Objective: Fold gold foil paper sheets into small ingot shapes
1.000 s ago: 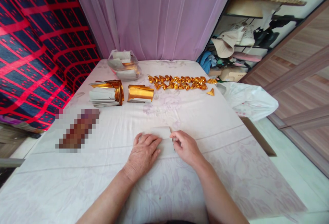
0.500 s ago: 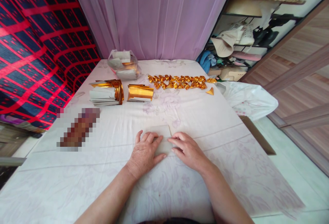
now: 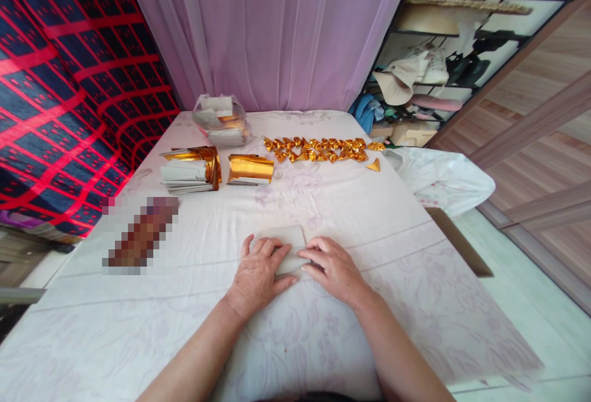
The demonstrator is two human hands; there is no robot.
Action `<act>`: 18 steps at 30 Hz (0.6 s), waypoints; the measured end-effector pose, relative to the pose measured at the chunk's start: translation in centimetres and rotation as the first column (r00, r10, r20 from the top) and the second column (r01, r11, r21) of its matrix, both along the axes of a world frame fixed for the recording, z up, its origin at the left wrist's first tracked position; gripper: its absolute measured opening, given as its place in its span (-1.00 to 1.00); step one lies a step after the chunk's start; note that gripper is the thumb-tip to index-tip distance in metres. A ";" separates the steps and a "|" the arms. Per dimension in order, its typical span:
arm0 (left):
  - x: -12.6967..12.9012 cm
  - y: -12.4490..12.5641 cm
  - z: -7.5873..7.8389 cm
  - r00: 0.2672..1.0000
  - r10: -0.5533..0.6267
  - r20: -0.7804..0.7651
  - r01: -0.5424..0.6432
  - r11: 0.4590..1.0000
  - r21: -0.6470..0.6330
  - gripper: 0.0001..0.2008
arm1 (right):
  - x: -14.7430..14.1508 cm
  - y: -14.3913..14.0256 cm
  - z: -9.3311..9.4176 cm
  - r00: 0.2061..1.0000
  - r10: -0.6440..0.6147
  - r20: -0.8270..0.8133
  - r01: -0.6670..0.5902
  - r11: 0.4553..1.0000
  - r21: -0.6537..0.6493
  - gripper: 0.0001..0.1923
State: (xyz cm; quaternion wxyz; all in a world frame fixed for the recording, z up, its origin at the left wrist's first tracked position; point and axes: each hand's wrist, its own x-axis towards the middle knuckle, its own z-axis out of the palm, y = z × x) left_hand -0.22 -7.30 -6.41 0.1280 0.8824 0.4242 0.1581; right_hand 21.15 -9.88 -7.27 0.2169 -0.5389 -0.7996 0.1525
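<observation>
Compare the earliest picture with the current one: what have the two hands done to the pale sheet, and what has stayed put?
The right hand slid left across the pale paper sheet until its fingers met the left hand, both pressing it flat. The left hand barely moved. The gold folded pieces, gold foil stacks and plastic bag lie as before.

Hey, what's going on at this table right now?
A person sits at a cloth-covered table, both hands flat on a pale sheet of paper. The left hand presses its near left part, and the right hand rests on its right edge. Farther back lie two stacks of gold foil sheets, a row of folded gold pieces and a clear bag of more paper.
</observation>
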 end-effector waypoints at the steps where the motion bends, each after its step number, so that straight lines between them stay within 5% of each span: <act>1: 0.0 0.0 0.0 1.000 0.002 0.006 -0.002 1.000 0.006 -0.47 | 0.0 0.0 -0.1 1.000 -0.004 -0.004 0.004 1.000 0.004 -0.76; 8: -0.1 0.1 -0.2 0.999 0.037 0.018 -0.036 0.999 -0.010 -0.68 | -0.1 -0.1 0.1 0.999 -0.016 -0.035 0.017 1.000 0.010 -0.76; 13: -0.3 0.3 -0.3 0.999 0.031 0.042 -0.031 0.999 -0.014 -0.70 | -0.1 -0.3 0.3 0.999 -0.018 -0.042 0.017 1.000 -0.017 -0.56; 18: -0.7 0.1 -0.5 0.999 -0.001 0.054 0.001 1.000 0.011 -0.70 | -0.4 -0.2 -0.3 0.999 -0.024 -0.028 0.026 0.995 0.099 -0.72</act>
